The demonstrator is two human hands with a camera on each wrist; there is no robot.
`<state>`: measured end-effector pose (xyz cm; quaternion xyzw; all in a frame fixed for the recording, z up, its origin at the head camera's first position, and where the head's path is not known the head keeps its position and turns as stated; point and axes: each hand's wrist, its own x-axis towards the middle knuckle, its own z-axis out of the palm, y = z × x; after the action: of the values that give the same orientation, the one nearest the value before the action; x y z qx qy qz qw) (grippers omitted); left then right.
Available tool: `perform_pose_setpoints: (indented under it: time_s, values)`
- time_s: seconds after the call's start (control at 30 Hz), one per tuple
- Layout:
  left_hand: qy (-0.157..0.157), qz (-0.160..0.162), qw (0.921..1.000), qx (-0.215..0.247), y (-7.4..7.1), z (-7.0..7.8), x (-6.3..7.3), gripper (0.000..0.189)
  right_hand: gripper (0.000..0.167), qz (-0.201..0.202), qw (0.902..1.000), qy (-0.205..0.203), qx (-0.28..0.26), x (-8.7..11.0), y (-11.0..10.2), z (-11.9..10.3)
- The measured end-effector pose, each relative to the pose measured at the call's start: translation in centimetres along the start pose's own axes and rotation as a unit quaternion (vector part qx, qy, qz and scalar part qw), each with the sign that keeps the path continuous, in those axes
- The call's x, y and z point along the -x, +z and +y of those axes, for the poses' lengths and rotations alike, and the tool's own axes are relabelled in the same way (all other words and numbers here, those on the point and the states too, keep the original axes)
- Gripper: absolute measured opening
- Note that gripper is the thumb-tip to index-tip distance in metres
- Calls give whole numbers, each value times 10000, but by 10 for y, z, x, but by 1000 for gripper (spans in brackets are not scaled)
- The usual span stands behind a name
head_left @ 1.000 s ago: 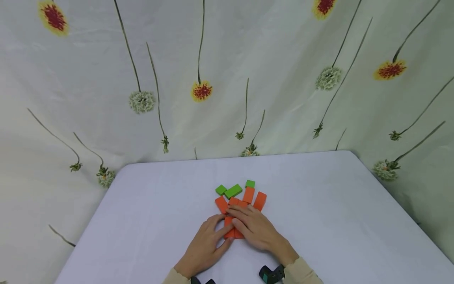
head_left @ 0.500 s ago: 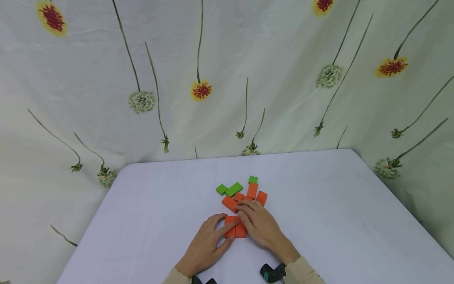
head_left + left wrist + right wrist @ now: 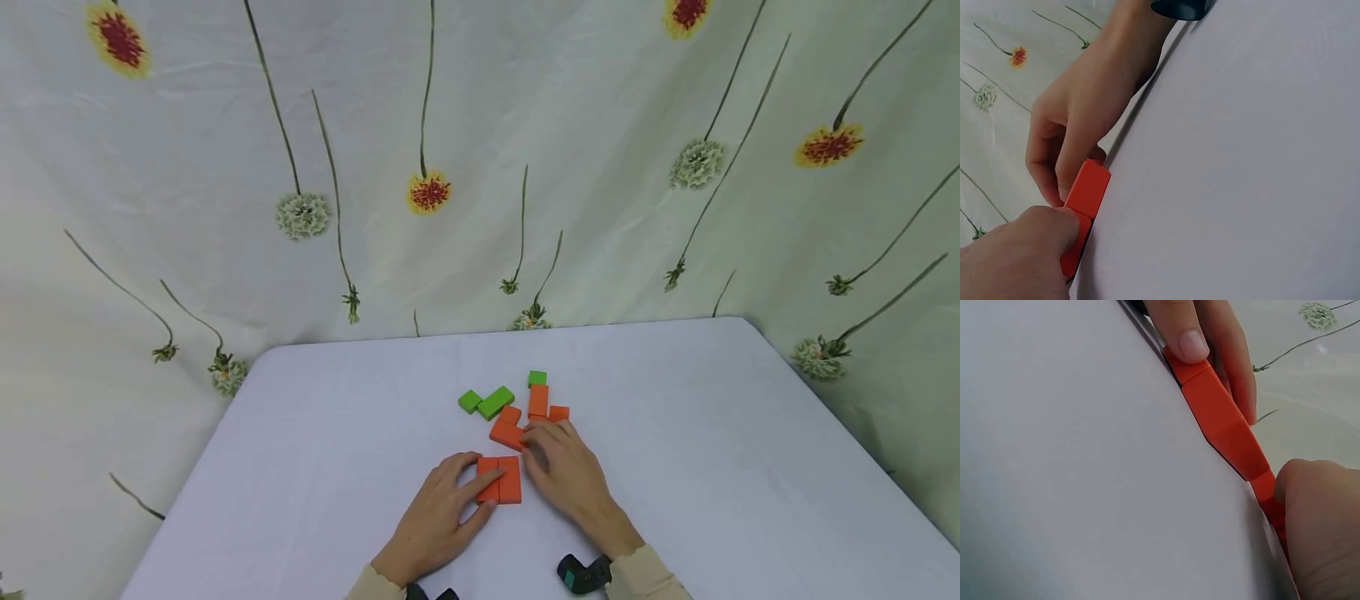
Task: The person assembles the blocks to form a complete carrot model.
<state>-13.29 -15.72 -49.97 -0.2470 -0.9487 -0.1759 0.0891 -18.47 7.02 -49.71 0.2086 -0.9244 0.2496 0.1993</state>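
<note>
In the head view two orange blocks [image 3: 509, 480] lie side by side under my left hand [image 3: 435, 517]. Its thumb lies at their near end, its index finger crosses over their tops, and another finger reaches the far left corner. My right hand [image 3: 573, 479] is bent over a loose group just beyond, fingertips at the right end of a slanted orange block [image 3: 506, 433]. Whether it pinches a block under the fingers I cannot tell. In the right wrist view the left thumb rests on the end of an orange block [image 3: 1216, 409]. The left wrist view shows the right fingers curled behind an orange block [image 3: 1089, 190].
Beyond the right hand lie more orange blocks [image 3: 538, 400], partly covered by its fingers. Several green blocks [image 3: 496, 402] sit farther back. All stand on a white-covered table [image 3: 337, 433], with a flower-patterned cloth [image 3: 465, 275] hanging behind. A dark wrist device [image 3: 581, 575] is on the right wrist.
The right hand has slid rightward off the paired blocks. The slanted orange block has shifted right and turned, and the far orange and green blocks have moved slightly back and right. The left hand stays put.
</note>
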Motion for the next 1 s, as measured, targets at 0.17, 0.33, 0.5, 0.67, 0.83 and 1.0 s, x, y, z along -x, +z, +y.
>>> perform_pose_setpoints:
  time_s: [0.17, 0.33, 0.5, 0.67, 0.83, 1.0]
  values:
    - [-29, -46, 10000, -20, 1, 0, 0, 46, 21, -64, 9998, -140, -113, 2, -4, 4]
    - [52, 52, 10000, 25, 2, 0, 0, 45, 22, -169, 9988, -399, -241, 5, -8, 8]
    - [34, -1, 10000, 44, 2, 0, 0, 45, 33, -294, 9976, -491, -395, 10, -11, 10]
    - [-19, -63, 10000, 39, 2, -1, -1, 46, 25, -462, 9962, -469, -562, 13, -14, 11]
    - [-41, -39, 10000, 73, 2, -1, 0, 46, 29, -489, 9944, -540, -766, 14, -15, 13]
    - [-38, -2, 10000, 64, 3, -1, 0, 46, 22, -615, 9894, -464, -1227, 14, -15, 13]
